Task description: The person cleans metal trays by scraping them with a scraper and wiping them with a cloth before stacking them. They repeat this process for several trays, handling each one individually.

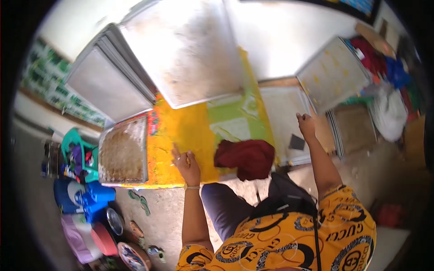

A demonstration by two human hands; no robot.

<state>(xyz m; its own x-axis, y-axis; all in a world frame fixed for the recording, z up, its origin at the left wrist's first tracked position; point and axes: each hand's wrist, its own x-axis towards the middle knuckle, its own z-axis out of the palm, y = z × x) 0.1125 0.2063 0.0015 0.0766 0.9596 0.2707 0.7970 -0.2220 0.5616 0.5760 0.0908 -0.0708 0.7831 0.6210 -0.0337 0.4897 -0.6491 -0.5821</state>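
Note:
My left hand (186, 167) hovers over the front of the yellow-covered table (181, 131), fingers apart and holding nothing, with a ring on one finger. To its right, a crumpled dark red cloth (246, 158) lies at the table's front edge; neither hand touches it. My right hand (306, 125) is raised over a pale flat board (282, 108) on the right, its fingers curled in and nothing visible in them. Below that hand a small dark grey square (297, 142) rests on the board. A large white-framed screen panel (185, 54) stands tilted at the back of the table.
Several framed panels (108, 81) lean at the left, above a brown-stained panel (123, 151). Another frame (334, 74) leans at the right beside a white bag (389, 110). On the floor at left are a green chair (72, 140), blue containers (97, 196) and a basin (133, 256).

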